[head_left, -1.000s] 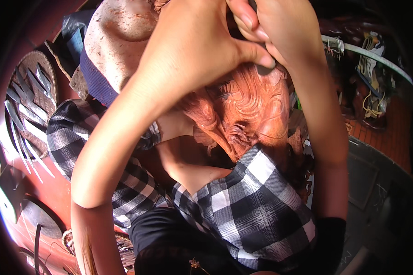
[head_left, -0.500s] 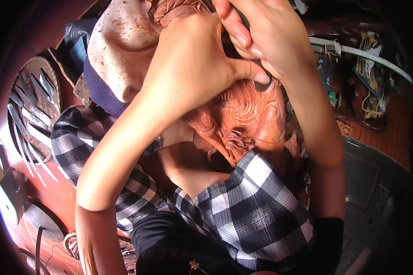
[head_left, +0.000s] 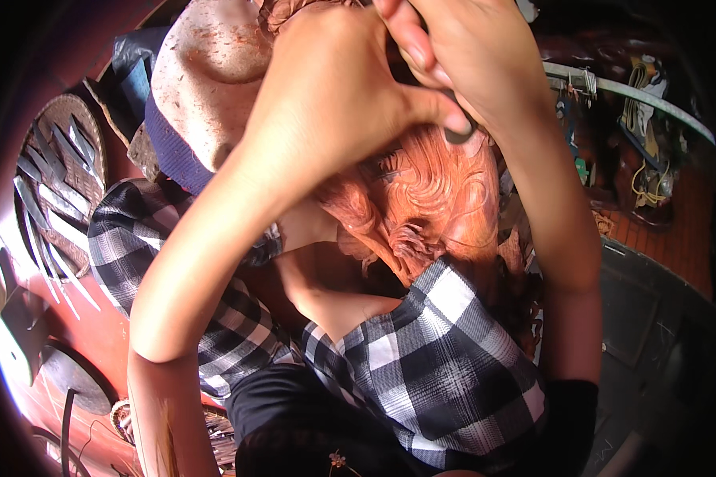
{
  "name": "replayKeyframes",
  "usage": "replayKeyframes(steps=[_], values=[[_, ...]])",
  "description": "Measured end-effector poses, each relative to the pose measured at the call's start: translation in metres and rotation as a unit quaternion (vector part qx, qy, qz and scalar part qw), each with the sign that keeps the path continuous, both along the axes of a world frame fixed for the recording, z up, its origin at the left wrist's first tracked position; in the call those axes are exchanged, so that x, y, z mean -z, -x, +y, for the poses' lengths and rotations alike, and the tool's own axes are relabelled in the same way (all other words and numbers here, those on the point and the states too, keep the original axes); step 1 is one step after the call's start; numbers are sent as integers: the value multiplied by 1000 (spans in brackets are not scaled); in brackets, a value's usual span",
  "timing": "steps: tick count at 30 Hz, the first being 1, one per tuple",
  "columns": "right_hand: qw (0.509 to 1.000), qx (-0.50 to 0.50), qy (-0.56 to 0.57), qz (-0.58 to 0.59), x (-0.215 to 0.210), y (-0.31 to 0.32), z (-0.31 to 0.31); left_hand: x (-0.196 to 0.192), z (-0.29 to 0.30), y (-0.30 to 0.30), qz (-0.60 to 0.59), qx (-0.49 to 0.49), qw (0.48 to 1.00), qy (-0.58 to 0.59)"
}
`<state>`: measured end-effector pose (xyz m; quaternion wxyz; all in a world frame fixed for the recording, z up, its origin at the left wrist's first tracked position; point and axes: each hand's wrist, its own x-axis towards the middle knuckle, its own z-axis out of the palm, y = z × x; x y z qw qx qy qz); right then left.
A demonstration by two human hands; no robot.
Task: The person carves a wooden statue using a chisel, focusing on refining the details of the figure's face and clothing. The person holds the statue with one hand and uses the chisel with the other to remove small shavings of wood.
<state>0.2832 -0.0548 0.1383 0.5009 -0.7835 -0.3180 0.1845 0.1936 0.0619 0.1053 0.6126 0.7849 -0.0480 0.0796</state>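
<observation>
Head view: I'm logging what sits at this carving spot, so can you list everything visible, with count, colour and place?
wood carving: one, reddish-orange with curled relief, centre, resting between the knees
checked cloth: one, black and white, wrapped over the lap and legs
wood block: one, pale speckled, upper left, with a blue band along its lower edge
woven tray: one, brown, left edge
chisels: many, grey metal blades, count unclear, lying on the tray
floor: red, lower left
shelf clutter: cords and small items, upper right, too dim to tell
left hand: pressed on the carving's top
right hand: gripping a small dark tool against the left thumb
</observation>
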Motion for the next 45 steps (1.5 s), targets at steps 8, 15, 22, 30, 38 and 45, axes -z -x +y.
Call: replayKeyframes(steps=[8,15,22,30,38,45], values=[[996,-6,-22,-89,-3,14,6,30,2,-10,-61,7,998,19],[999,-28,-39,-9,3,4,-5,29,-7,-7,-110,-19,994,12],[995,-4,-57,86,-2,9,-5,31,-7,-4,-110,-11,994,-19],[998,-15,-42,41,1,-3,-4,12,11,-12,-61,61,996,-15],[981,13,-90,169,3,0,-10,18,1,-12,-96,38,994,-44],[968,-23,-142,206,12,-8,-18,12,4,-11,-52,60,997,15]])
